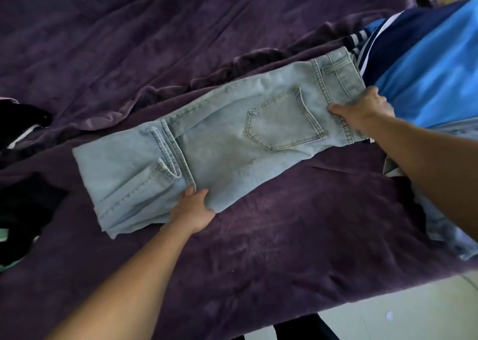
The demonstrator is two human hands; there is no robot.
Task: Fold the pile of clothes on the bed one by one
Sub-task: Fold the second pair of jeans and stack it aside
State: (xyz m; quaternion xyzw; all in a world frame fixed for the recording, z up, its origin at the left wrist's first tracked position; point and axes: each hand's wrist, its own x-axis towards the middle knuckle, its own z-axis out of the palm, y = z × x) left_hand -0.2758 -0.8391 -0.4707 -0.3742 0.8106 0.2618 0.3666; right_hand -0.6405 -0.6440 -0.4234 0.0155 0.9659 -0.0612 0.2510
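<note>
Left hand [192, 209]: pinched on the near edge of the jeans [232, 143], level with the hems; thumb and one finger lay on top of the cloth and the other fingers were tucked out of sight.

Right hand [363, 109]: clamped on the waistband [336, 81] at the jeans' right end, thumb pressed across the stitching.

Jeans: pale denim, flat on the bed between the two hands, back pocket [284, 122] facing up. The legs had been doubled back so the hems [168, 156] crossed the left third.

Blanket [284, 236]: dark purple and rumpled, under the jeans and all around them.

Blue top [426, 68]: just past the waistband, touching it or nearly so, with striped cloth [358, 42] beside it.

Black clothes [23, 205]: left of the jeans, well apart.

Floor [388, 308]: pale, nearer the viewer than the jeans, beyond the bed's edge.

Handling: the denim looked thick and fairly heavy, limp but firm enough to keep a crease, and not slippery. The layers would probably slide apart if lifted by one ply, so the best hold seemed to be through the full thickness, at the waistband and at the doubled fold.

Hard to tell: how many layers each hand held; whether the pale cloth [445, 226] to the lower right of the jeans was more denim; what the black clothes were, as the frame cut them off.
</note>
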